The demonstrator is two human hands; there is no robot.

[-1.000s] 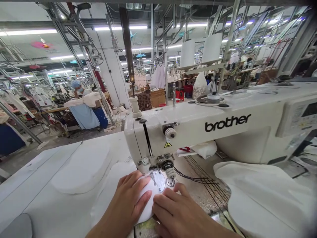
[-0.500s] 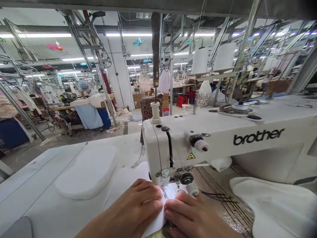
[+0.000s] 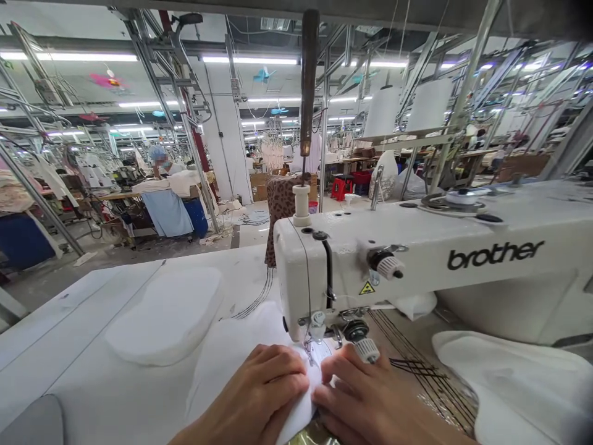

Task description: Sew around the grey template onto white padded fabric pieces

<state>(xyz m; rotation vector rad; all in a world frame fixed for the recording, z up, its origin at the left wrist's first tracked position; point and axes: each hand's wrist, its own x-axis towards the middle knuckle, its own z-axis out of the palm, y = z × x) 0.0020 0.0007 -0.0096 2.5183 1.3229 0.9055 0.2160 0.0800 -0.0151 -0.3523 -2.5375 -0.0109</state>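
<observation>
A white fabric piece [image 3: 241, 343] lies under the needle end of the white Brother sewing machine [image 3: 407, 238]. My left hand [image 3: 269, 386] is closed, its fingers bunched on the fabric just left of the lit presser foot [image 3: 311, 353]. Opposite it, my right hand [image 3: 359, 392] pinches the fabric's edge with bent fingers, close to the foot's right side. Both sets of fingertips nearly meet in front of the needle; the thumbs are mostly hidden.
On the left of the table rests a stack of rounded white pads [image 3: 167, 318]. More white fabric [image 3: 519, 383] lies at the right. A screwdriver [image 3: 309, 80] stands upright above the machine head. Thread cones [image 3: 428, 105] sit behind. A co-worker [image 3: 162, 162] is at a far table.
The machine and my hands appear shifted slightly right in view. More of the white fabric shows left of the needle, and my right fingers are more bent.
</observation>
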